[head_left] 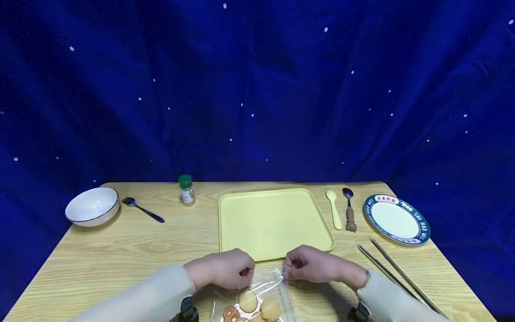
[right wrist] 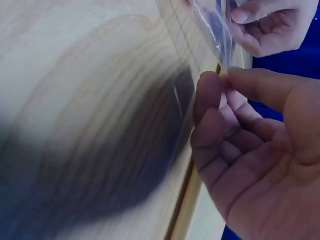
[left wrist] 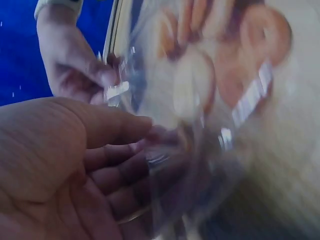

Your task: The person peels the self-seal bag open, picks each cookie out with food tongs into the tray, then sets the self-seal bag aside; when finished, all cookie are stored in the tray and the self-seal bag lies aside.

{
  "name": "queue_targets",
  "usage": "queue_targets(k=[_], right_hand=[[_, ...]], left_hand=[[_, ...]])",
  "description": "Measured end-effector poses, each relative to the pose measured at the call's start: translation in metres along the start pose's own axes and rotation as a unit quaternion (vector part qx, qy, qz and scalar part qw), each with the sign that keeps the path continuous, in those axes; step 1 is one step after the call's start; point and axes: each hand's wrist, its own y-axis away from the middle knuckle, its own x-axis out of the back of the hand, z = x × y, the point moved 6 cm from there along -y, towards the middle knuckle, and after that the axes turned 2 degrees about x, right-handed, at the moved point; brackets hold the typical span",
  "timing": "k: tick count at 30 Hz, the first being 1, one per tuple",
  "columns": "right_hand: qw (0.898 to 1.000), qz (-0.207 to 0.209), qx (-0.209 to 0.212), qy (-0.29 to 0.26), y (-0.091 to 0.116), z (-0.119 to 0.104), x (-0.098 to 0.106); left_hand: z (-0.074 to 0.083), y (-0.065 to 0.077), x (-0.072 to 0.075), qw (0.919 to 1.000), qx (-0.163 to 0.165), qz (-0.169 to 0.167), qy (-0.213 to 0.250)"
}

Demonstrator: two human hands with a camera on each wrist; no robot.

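At the table's near edge a clear plastic bag (head_left: 286, 300) holds several baked pieces. Among them are round golden biscuits (head_left: 248, 301) and a pretzel-shaped one (head_left: 230, 313), which shows larger in the left wrist view. My left hand (head_left: 230, 269) pinches the bag's upper edge between thumb and fingers. Opposite it, my right hand (head_left: 313, 265) pinches the upper right corner, fingers curled; its fingertips (right wrist: 212, 82) meet the thin film in the right wrist view. Both hands are close to the front rim of a yellow tray (head_left: 273, 223).
Left lie a white bowl (head_left: 93, 206), a dark fork (head_left: 142, 209) and a green-capped spice jar (head_left: 187, 190). On the right are a yellow spoon (head_left: 334, 209), a brown-handled spoon (head_left: 349, 210), a blue-rimmed plate (head_left: 396, 219) and metal tongs (head_left: 402, 273). A blue curtain (head_left: 257, 89) hangs behind.
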Motion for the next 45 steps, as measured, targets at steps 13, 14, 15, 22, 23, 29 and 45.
queue_targets(k=[13, 14, 15, 22, 23, 29, 45], right_hand=[[0.988, 0.087, 0.079, 0.104, -0.007, -0.011, 0.001], [0.987, 0.088, 0.079, 0.11, -0.006, -0.01, 0.001], [0.986, 0.088, 0.082, 0.114, -0.005, -0.01, 0.001], [0.983, 0.072, 0.128, 0.111, 0.0, -0.008, 0.0], [0.982, 0.073, 0.136, 0.109, 0.0, -0.008, -0.001], [0.971, 0.109, 0.176, 0.118, 0.003, -0.006, 0.001], [0.971, 0.183, 0.135, 0.071, 0.014, 0.001, 0.008]], left_hand=[[0.005, -0.01, -0.006, 0.9982, -0.002, 0.06, 0.011], [0.005, -0.01, -0.006, 0.9981, -0.004, 0.06, 0.014], [0.005, -0.01, -0.006, 0.9981, -0.005, 0.059, 0.018], [0.005, -0.008, -0.006, 0.9972, -0.007, 0.073, 0.017], [0.004, -0.007, -0.006, 0.997, -0.007, 0.075, 0.018], [0.002, -0.006, -0.005, 0.9964, -0.005, 0.077, 0.034], [0.002, -0.001, -0.004, 0.9959, -0.017, 0.087, 0.021]])
